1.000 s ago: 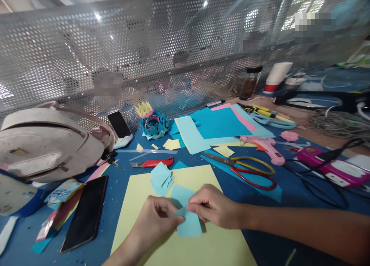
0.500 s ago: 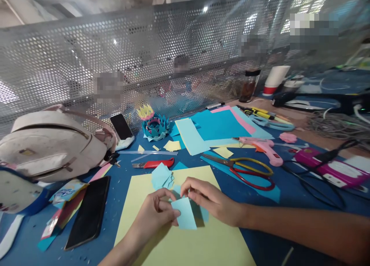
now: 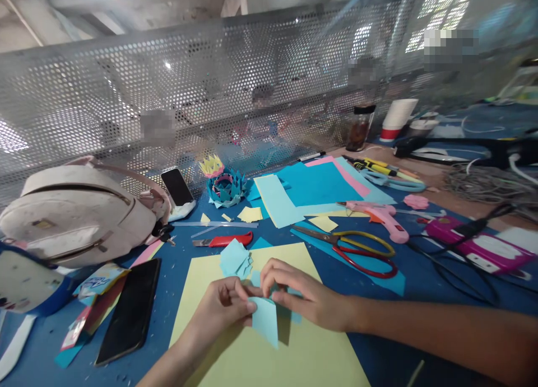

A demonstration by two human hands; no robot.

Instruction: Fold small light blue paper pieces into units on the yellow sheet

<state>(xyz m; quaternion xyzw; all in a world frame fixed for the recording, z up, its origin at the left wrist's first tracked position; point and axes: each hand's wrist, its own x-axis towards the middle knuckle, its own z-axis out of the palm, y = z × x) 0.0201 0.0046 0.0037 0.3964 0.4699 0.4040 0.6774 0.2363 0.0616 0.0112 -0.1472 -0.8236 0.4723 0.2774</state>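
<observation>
Two bare hands share one light blue paper piece [image 3: 265, 322] above a yellow sheet [image 3: 313, 359] on a blue worktop. The left hand [image 3: 229, 303] has it pinched between thumb and fingers at the paper's 10 o'clock; the right hand [image 3: 296, 289] bends its fingertips around the upper edge, at 1 o'clock, though whether they grip or merely steady it cannot be told. The hands are close together, the paper's lower part hanging free. That loose end is the likeliest trouble: should the left thumb slip, the piece could swing and take a crooked crease. Pressing too hard could crumple such thin stock. Another light blue piece [image 3: 296, 315] lies partly under the right hand, where a dragging wrist might shift it. At 11 o'clock from the held paper, an uneven stack [image 3: 235, 258] could scatter if knuckles brush it; just beyond, a red cutter [image 3: 229, 239] with its blade showing could nick a careless reach. Scissors [image 3: 335, 239] lie part-open at 2 o'clock.
</observation>
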